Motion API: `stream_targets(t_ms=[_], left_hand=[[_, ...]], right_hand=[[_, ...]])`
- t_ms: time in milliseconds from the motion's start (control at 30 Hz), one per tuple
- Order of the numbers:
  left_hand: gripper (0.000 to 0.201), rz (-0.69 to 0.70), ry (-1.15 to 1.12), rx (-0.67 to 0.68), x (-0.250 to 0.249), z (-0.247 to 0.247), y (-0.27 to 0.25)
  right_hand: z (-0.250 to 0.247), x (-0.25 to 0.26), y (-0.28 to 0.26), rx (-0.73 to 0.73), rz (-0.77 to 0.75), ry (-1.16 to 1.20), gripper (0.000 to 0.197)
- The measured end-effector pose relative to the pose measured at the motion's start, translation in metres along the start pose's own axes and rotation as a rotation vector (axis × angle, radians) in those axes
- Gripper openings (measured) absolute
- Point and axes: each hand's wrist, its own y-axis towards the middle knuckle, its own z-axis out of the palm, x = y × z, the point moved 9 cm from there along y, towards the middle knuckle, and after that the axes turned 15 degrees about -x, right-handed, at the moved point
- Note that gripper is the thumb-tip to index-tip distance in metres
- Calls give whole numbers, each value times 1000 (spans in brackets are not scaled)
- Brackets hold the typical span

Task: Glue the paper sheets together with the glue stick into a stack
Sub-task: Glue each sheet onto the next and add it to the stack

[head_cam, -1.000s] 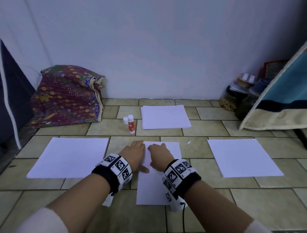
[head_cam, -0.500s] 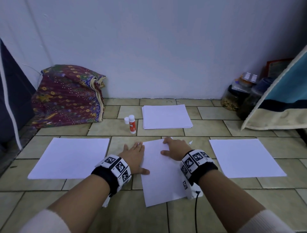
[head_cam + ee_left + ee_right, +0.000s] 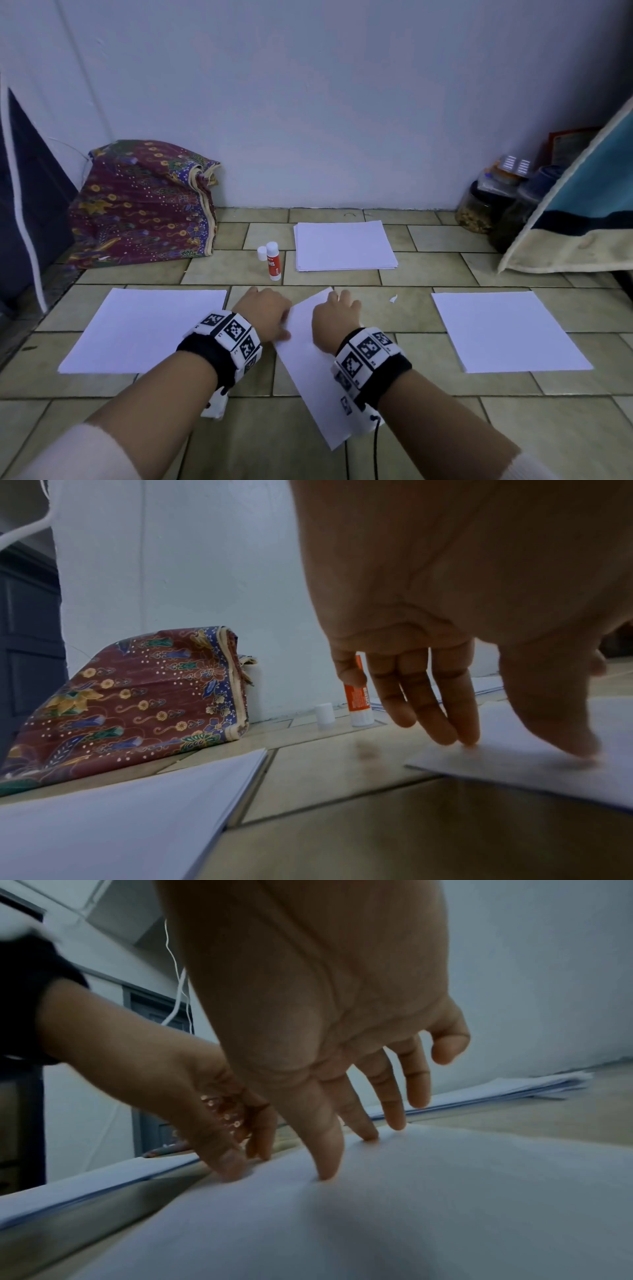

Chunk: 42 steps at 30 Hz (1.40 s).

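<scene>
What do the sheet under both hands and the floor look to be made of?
Sheet: thin white matte paper, apparently; it dimples under the right hand's fingertips. Floor: beige tiles with dark joints, probably glazed ceramic, given a faint sheen.

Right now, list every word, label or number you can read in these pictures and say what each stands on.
"GLUE STICK": on the glue stick, partly legible; its smaller print is too blurred.
Wristbands: square coded markers with tiny characters, too small to read.
Box at far right: print too blurred.
Paper sheets: blank.
</scene>
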Motion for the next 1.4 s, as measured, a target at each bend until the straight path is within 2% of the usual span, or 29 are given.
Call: stream_targets(t_ms=[67,167,233,367,467,667,800,967,1100,1267,1400], left_hand=[[58,-4,-24,4,3,6,0],[110,-31,-78,51,8,22,-3],[124,-54,-85,116,8,37,-6],[118,-57,10,184,2,57,-9],[113,-39,140,175,0,52,-9],[118,-23,163,153,0,47,-9],[123,-7,167,162,-2,37,-9],[124,-38,116,181,1,38,-10],[123,-15,120,209,0,39,-12],[121,-13,137,223,1,41,-14],[119,-20,103,230,2,40,-18]], right_hand=[[3,12,-3,24,-9,49,32],[0,28,-2,26,-83,149,35],[-2,34,1,41,-114,225,45],[10,48,4,143,-184,274,89],[16,49,3,170,-213,281,103],[12,40,-5,189,-200,354,90],[14,29,-3,196,-145,400,74],[19,-25,-11,153,42,526,57],[29,-74,-27,142,144,524,47],[31,-110,-35,102,249,504,43],[31,-114,-36,86,269,480,58]])
